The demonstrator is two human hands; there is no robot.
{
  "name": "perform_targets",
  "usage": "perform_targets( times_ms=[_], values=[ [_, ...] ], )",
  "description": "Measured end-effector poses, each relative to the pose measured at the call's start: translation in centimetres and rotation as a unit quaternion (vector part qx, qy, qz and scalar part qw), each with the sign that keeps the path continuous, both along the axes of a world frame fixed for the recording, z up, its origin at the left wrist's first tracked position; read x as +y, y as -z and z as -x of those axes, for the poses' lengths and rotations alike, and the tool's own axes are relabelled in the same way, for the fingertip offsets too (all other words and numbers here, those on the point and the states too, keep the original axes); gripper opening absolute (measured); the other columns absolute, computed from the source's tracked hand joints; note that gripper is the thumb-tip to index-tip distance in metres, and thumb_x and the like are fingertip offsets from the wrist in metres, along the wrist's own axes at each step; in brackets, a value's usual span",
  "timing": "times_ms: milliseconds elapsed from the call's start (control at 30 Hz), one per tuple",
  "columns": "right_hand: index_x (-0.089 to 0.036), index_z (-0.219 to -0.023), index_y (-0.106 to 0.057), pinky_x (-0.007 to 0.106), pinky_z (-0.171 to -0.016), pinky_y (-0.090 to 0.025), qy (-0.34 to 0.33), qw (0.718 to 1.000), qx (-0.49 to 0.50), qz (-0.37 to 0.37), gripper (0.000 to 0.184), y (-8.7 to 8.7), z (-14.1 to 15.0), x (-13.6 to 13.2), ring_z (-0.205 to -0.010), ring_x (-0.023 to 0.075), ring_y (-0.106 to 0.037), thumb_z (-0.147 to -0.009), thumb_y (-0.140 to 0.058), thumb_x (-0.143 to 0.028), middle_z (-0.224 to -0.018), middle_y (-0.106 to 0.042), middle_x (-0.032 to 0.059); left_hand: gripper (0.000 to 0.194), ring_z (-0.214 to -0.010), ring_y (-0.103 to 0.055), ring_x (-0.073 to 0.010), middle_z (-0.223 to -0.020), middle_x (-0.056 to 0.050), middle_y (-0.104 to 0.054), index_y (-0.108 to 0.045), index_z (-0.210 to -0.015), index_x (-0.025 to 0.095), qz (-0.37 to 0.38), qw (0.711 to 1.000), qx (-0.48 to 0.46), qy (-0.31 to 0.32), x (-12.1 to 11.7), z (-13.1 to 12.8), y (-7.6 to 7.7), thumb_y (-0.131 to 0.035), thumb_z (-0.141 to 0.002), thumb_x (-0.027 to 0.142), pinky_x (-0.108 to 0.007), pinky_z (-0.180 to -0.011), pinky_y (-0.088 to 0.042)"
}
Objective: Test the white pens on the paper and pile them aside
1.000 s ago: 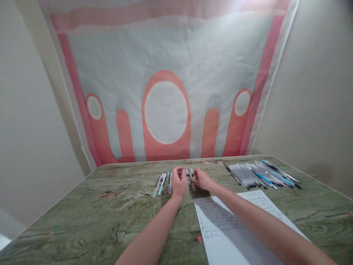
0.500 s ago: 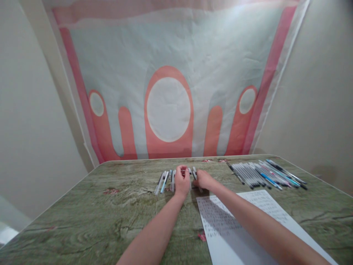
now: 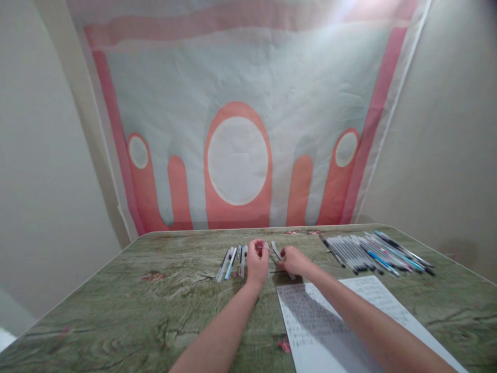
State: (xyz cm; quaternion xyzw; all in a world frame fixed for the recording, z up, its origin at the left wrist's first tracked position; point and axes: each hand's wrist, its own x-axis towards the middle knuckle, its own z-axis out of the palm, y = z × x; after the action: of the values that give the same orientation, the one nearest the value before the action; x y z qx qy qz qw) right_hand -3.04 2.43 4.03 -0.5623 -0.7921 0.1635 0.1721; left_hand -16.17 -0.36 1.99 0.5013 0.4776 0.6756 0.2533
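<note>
My right hand (image 3: 293,260) is closed on a slim pale pen (image 3: 276,249), which lies slanted, its near end showing below the fingers. To the left of it my left hand (image 3: 257,263) is curled, with thumb and fingers drawn together. A small light piece shows by its fingertips, but what they grip is mostly hidden. Just left of that hand, several pens lie side by side on the table, among them a light blue pen (image 3: 230,264) and a clear pen with a dark part (image 3: 222,265).
At the right lies a larger row of pens (image 3: 349,254), mostly clear with dark ends, some blue. A sheet of handwritten paper (image 3: 330,331) lies under my right forearm. The wood-patterned table (image 3: 116,311) ends at a printed wall hanging (image 3: 238,160).
My right hand has moved slightly right, and the pen in it has turned to a stronger slant. My left hand stays nearly in place. The whole view has shifted a little downward.
</note>
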Motion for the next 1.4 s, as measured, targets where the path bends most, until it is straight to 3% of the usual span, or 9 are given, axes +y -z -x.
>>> perform_targets(
  times_ms=[233,467,767,867,967,1067,1233,1300,1400],
  values=[
    [-0.014,-0.079,-0.058,0.019,-0.051,-0.035,-0.078,0.967,0.239,-0.035,0.020,0.5,-2.0,-1.6,-0.057,0.0103,-0.051,-0.061,-0.048,-0.014,-0.066,-0.060,0.0003,0.037,-0.073,-0.055,-0.0132,-0.093,-0.009,-0.056,-0.048,-0.100,0.013,0.100,0.985,-0.103,0.099,-1.0,-2.5,-0.7,-0.057,-0.072,0.036,-0.023,-0.061,-0.042],
    [-0.015,-0.063,-0.053,0.019,-0.047,-0.027,-0.104,0.957,0.267,-0.054,0.009,0.4,-3.0,-3.0,-0.050,0.0080,-0.038,-0.068,-0.049,-0.021,-0.053,-0.045,-0.0041,0.025,-0.071,-0.054,-0.0130,-0.077,-0.004,-0.060,-0.057,-0.081,0.013,0.122,0.973,-0.075,0.179,-1.4,-2.8,-1.0,-0.064,-0.066,0.031,-0.023,-0.066,-0.040],
    [-0.015,-0.072,-0.060,0.020,-0.049,-0.030,-0.172,0.933,0.316,0.021,0.026,-0.3,-3.7,-3.1,-0.054,0.0094,-0.041,-0.076,-0.048,-0.038,-0.056,-0.048,-0.0027,0.030,-0.065,-0.055,-0.0095,-0.075,-0.002,-0.058,-0.046,-0.083,0.015,0.044,0.964,-0.251,0.075,0.8,0.5,-2.3,-0.059,-0.070,0.038,-0.024,-0.064,-0.043],
    [-0.015,-0.075,-0.059,0.019,-0.044,-0.030,-0.163,0.919,0.354,0.068,0.030,0.2,-3.7,-3.0,-0.049,0.0078,-0.039,-0.076,-0.049,-0.043,-0.056,-0.048,-0.0034,0.030,-0.065,-0.055,-0.0093,-0.075,-0.001,-0.058,-0.045,-0.084,0.016,0.039,0.960,-0.265,0.080,0.9,0.9,-2.3,-0.059,-0.070,0.038,-0.025,-0.066,-0.044],
    [-0.016,-0.087,-0.056,0.018,-0.037,-0.028,-0.116,0.882,0.442,0.111,0.036,0.7,-3.6,-2.5,-0.040,0.0061,-0.036,-0.077,-0.047,-0.049,-0.056,-0.050,-0.0042,0.028,-0.062,-0.055,-0.0095,-0.073,-0.001,-0.058,-0.047,-0.087,0.016,0.085,0.959,-0.232,0.143,0.4,0.3,-1.9,-0.058,-0.070,0.035,-0.025,-0.064,-0.044],
    [-0.017,-0.095,-0.053,0.019,-0.040,-0.036,-0.051,0.823,0.561,0.077,0.037,0.8,-3.9,-1.7,-0.044,0.0071,-0.044,-0.076,-0.049,-0.049,-0.067,-0.057,-0.0013,0.027,-0.058,-0.052,-0.0094,-0.072,-0.003,-0.058,-0.054,-0.092,0.015,0.159,0.954,-0.133,0.218,-0.4,-1.0,-1.5,-0.057,-0.070,0.031,-0.023,-0.057,-0.042],
    [-0.019,-0.087,-0.054,0.020,-0.053,-0.045,0.025,0.711,0.701,0.045,0.031,0.7,-4.9,-0.2,-0.058,0.0086,-0.053,-0.071,-0.059,-0.045,-0.077,-0.062,0.0007,0.027,-0.060,-0.051,-0.0105,-0.073,-0.004,-0.061,-0.063,-0.095,0.015,0.189,0.955,0.038,0.228,-1.5,-2.5,-1.4,-0.052,-0.072,0.025,-0.022,-0.058,-0.039],
    [-0.019,-0.082,-0.054,0.020,-0.053,-0.045,0.038,0.689,0.722,0.049,0.030,0.7,-5.2,0.2,-0.057,0.0086,-0.054,-0.068,-0.063,-0.044,-0.075,-0.062,0.0001,0.028,-0.065,-0.053,-0.0118,-0.076,-0.004,-0.063,-0.064,-0.094,0.014,0.183,0.954,0.079,0.224,-1.7,-2.6,-1.4,-0.050,-0.073,0.025,-0.024,-0.063,-0.040],
    [-0.019,-0.080,-0.054,0.020,-0.052,-0.045,0.039,0.688,0.722,0.057,0.031,0.8,-5.3,0.2,-0.056,0.0087,-0.053,-0.065,-0.065,-0.045,-0.073,-0.062,-0.0004,0.029,-0.070,-0.054,-0.0133,-0.079,-0.006,-0.064,-0.065,-0.096,0.014,0.174,0.955,0.101,0.220,-1.8,-2.5,-1.4,-0.050,-0.073,0.024,-0.025,-0.068,-0.040]
  ],
)
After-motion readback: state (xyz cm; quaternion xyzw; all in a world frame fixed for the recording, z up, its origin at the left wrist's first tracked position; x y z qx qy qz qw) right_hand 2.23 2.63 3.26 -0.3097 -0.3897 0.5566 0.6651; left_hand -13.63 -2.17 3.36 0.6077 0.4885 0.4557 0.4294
